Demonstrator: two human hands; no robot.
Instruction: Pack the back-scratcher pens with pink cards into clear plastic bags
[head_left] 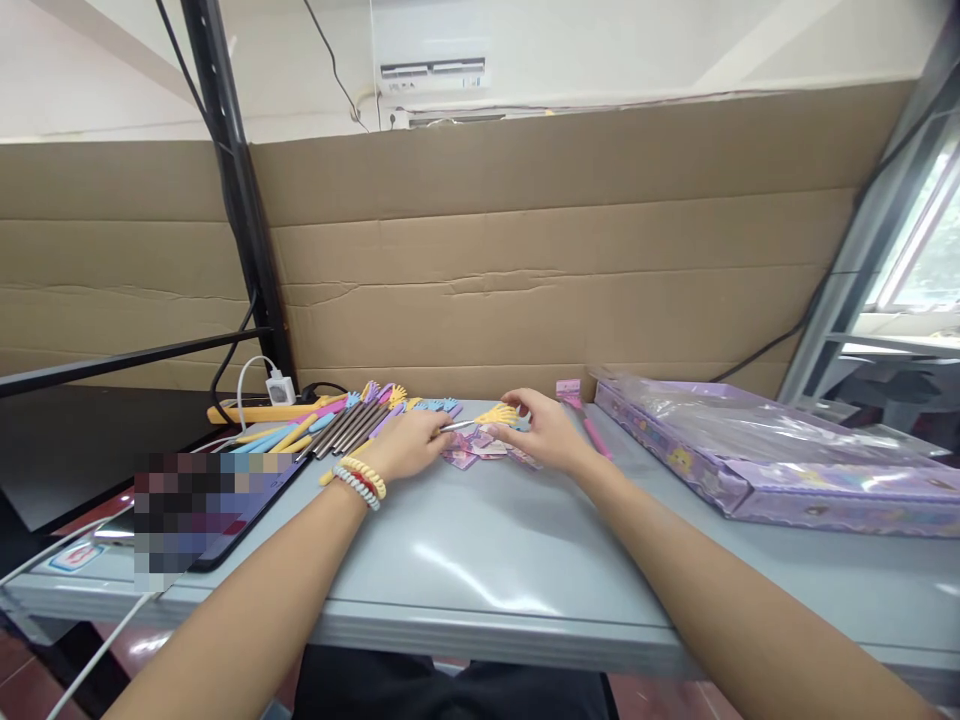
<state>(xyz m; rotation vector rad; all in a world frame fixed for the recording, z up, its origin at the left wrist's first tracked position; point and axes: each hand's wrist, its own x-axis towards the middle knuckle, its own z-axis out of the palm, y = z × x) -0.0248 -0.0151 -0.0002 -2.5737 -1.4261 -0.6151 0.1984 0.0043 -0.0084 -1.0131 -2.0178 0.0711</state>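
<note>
Yellow, blue and purple sticks [352, 423] lie on the table [480, 545]; the left hand [405, 443] has its grip round a yellow-headed stick [493, 414] over pink cards [480, 447]; the right hand [546, 432] pinches its head, left of a purple box [720, 480].

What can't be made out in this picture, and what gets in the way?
1. Held stretch of the silver rod with a yellow hand-shaped tip: head view, hidden by the left hand.
2. Print on the small pink-and-purple cards: head view, too small, partly behind the right hand.
3. Screen of the flat, dark-edged device: head view, largely covered by pixel blocks.
4. Right end of the purple printed box: head view, cut off by the picture's edge.
</note>
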